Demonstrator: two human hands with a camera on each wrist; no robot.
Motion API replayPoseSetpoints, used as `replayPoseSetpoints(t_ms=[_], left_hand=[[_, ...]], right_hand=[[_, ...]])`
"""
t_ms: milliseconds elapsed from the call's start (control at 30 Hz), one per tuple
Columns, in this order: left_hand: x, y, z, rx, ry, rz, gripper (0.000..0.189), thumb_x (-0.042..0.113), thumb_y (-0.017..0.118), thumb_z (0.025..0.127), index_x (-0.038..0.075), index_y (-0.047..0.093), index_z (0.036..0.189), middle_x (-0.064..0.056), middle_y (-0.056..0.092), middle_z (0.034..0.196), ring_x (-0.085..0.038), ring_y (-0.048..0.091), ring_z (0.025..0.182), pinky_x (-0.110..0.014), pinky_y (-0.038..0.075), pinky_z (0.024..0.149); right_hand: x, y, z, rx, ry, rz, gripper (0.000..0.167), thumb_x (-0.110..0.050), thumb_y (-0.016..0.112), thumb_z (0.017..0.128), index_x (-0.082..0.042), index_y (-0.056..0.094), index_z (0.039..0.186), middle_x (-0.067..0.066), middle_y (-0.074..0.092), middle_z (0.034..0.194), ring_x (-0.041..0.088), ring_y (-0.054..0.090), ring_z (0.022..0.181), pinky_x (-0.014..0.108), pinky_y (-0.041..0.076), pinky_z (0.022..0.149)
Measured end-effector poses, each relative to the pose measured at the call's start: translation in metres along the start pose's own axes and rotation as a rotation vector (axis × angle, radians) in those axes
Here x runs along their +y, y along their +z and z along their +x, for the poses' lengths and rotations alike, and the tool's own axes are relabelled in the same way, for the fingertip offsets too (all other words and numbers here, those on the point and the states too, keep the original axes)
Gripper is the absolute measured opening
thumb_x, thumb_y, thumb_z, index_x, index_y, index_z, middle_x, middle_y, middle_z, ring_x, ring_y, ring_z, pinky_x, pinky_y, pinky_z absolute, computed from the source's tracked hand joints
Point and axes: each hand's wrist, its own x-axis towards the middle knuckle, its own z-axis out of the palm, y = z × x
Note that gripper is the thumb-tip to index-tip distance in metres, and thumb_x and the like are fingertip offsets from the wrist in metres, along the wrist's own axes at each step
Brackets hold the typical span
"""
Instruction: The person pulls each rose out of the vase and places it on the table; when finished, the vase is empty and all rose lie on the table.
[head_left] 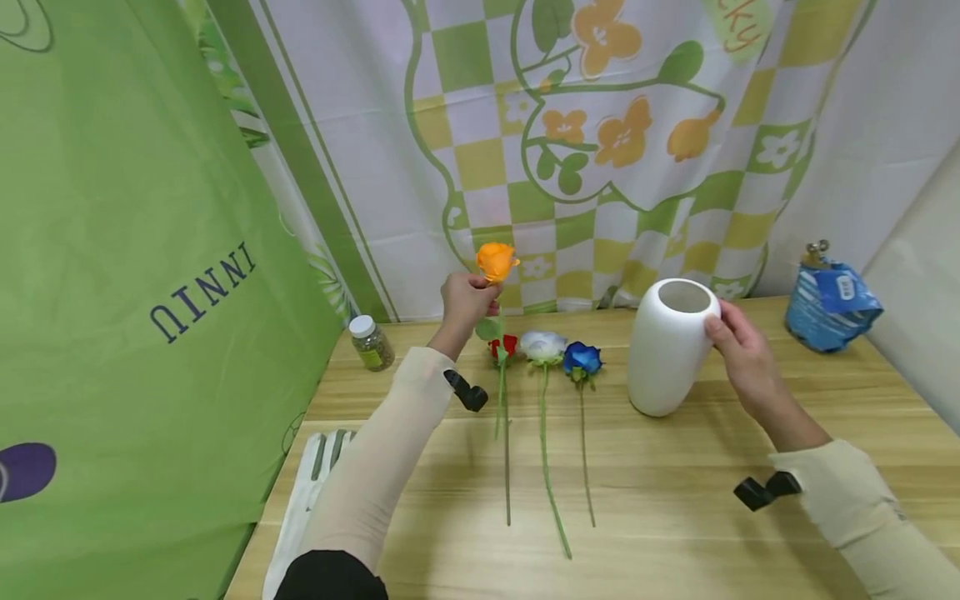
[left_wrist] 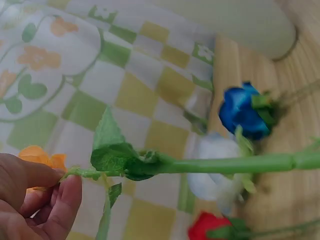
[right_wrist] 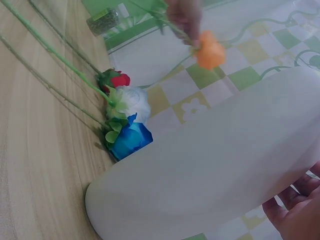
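Pinched just below its bloom, an orange rose (head_left: 496, 262) hangs stem-down from my left hand (head_left: 467, 304), raised over the table. Its green stem (left_wrist: 225, 165) and leaves cross the left wrist view. My right hand (head_left: 746, 358) holds the white vase (head_left: 663, 358) near its rim, thumb on the near side and fingers behind. The vase mouth faces up. Between the hands, a red rose (head_left: 508, 345), a white rose (head_left: 543, 345) and a blue rose (head_left: 582, 359) lie side by side on the table, stems toward me.
A small jar with a white lid (head_left: 371, 343) stands at the back left of the wooden table (head_left: 660, 517). A blue bag (head_left: 828, 304) is at the back right. Part of a white striped item (head_left: 307, 487) shows beside my left sleeve. A patterned curtain (head_left: 360, 167) hangs behind.
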Motion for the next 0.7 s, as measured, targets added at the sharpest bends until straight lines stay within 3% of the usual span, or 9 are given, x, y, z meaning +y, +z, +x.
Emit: replayPoseSetpoints(t_ms=[100,200,333,433,700], left_hand=[[-0.016,-0.006,0.000,0.002,-0.056,0.030,0.015,0.003,0.075,0.086,-0.004,0.064,0.092,-0.028,0.073,0.098,-0.025,0.074,0.061,-0.028,0.062,0.055],[-0.032,-0.011,0.000,0.006,-0.109,0.077,0.016,0.004,0.075,0.086,0.000,0.059,0.087,-0.028,0.073,0.097,-0.021,0.072,0.055,-0.027,0.062,0.053],[-0.054,-0.015,0.000,-0.009,-0.156,0.121,0.020,0.002,0.074,0.085,0.004,0.056,0.078,-0.019,0.071,0.085,-0.013,0.064,0.045,-0.029,0.062,0.053],[-0.071,-0.013,-0.001,-0.017,-0.184,0.174,0.023,0.000,0.074,0.084,0.005,0.054,0.074,-0.012,0.067,0.074,-0.013,0.063,0.043,-0.031,0.062,0.053],[-0.093,-0.010,-0.012,0.011,-0.189,0.354,0.025,0.004,0.077,0.081,0.006,0.056,0.067,-0.012,0.070,0.070,-0.020,0.069,0.048,-0.027,0.058,0.046]], right_hand=[[0.000,-0.001,0.000,-0.010,-0.002,-0.001,0.041,-0.018,0.047,0.106,-0.005,0.047,0.146,-0.020,0.059,0.122,-0.008,0.052,0.112,0.004,0.041,0.089],[0.000,-0.002,0.000,-0.012,-0.001,0.002,0.040,-0.017,0.047,0.106,-0.006,0.048,0.145,-0.020,0.059,0.122,-0.008,0.051,0.112,0.004,0.041,0.090],[-0.001,-0.004,0.000,-0.002,-0.006,0.011,0.035,-0.015,0.047,0.106,-0.013,0.052,0.140,-0.019,0.060,0.121,-0.008,0.052,0.111,0.005,0.041,0.090],[-0.002,-0.005,0.000,0.000,-0.002,0.000,0.033,-0.015,0.046,0.106,-0.016,0.053,0.138,-0.020,0.060,0.120,-0.008,0.052,0.110,0.004,0.041,0.089],[-0.004,-0.003,-0.001,-0.018,0.018,-0.022,0.033,-0.016,0.047,0.107,-0.015,0.052,0.139,-0.022,0.059,0.120,-0.010,0.052,0.109,0.004,0.042,0.088]])
